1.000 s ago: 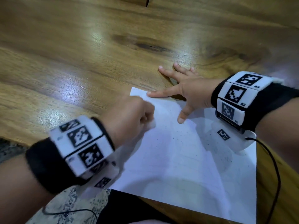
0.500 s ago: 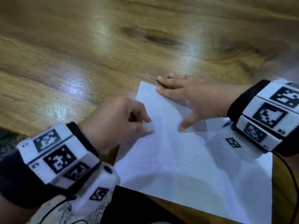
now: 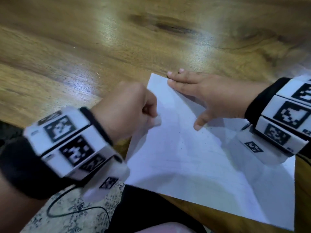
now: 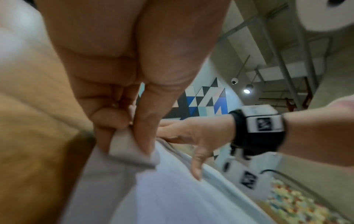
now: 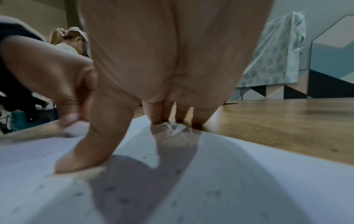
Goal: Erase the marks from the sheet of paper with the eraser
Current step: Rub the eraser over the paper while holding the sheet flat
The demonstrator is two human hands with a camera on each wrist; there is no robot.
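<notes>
The wooden desk (image 3: 84, 52) carries the sheet of paper (image 3: 193, 162), which lies at the near edge with its far corner pointing away. No brand or legible writing shows; the wristbands (image 3: 70, 142) bear only black-and-white coded squares. The right hand (image 3: 207, 95) lies flat, fingers straight on the sheet's far corner, thumb tip pressed to the paper. The left hand (image 3: 127, 110) is curled, pinching the white eraser (image 3: 156, 121) between thumb and fingers; the eraser touches the sheet near its left edge. Compared with half a second ago, the left hand sits slightly farther up the sheet, and the right hand remains planted on the corner.
</notes>
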